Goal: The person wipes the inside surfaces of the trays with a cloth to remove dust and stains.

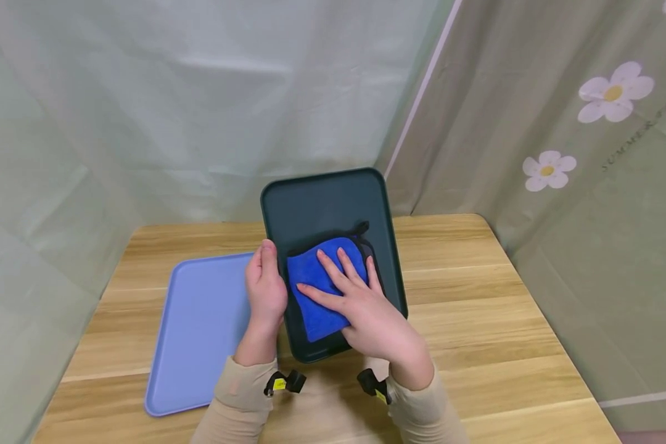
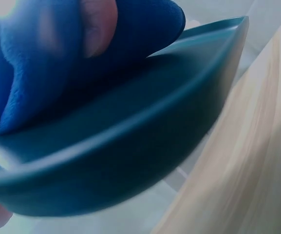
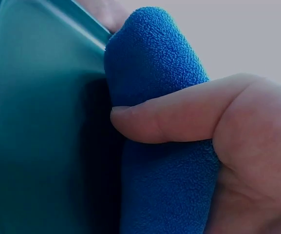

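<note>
A dark green tray [image 1: 324, 206] is held up at a tilt above the table. My left hand [image 1: 266, 287] grips its left long edge, the thumb along the rim and the other fingers mostly hidden behind. Against the tray's inner face lies a folded blue cloth [image 1: 322, 320], with a dark border and a small black loop at its upper right. My right hand [image 1: 366, 308] holds this cloth, fingers spread over its top. In the right wrist view, the thumb [image 3: 164, 119] lies across the cloth's near side, beside the tray.
On the wooden table [image 1: 494, 345], a light blue tray [image 1: 200, 333] lies flat at the left, partly behind my left hand and forearm. A pale curtain [image 1: 227, 111] hangs behind the table, and a flowered one [image 1: 588, 234] at the right.
</note>
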Demonstrator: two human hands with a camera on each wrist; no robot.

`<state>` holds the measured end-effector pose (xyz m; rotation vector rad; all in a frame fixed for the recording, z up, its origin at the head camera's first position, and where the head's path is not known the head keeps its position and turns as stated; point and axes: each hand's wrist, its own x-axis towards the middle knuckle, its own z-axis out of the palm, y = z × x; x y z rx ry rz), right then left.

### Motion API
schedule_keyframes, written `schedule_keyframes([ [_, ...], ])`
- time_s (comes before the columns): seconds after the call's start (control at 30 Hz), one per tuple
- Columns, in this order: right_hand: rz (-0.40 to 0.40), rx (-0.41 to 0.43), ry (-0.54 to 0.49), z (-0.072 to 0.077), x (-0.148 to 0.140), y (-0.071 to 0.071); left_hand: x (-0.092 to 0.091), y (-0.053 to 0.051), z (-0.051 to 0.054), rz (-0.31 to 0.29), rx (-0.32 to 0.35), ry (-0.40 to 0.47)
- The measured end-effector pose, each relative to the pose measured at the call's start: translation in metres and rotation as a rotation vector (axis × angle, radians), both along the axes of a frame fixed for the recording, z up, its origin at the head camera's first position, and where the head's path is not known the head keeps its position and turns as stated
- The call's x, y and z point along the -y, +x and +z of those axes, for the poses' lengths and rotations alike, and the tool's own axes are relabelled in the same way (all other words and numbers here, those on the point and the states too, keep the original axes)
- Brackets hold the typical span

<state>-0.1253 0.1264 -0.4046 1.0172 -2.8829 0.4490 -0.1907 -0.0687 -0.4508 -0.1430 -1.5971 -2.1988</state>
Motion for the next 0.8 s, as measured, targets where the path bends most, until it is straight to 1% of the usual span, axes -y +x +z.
schedule_keyframes([
  [0.23,-0.036,0.04,-0.008,0.001,-0.009,-0.003,0.0,0.0,0.002,0.029,0.013,0.005],
  [0.5,-0.064,0.058,-0.028,0.003,-0.016,-0.005,0.0,0.0,0.003,0.046,0.012,0.003],
  [0.8,-0.063,0.046,-0.056,0.002,-0.021,-0.006,0.002,0.0,0.003,0.038,0.016,0.016],
])
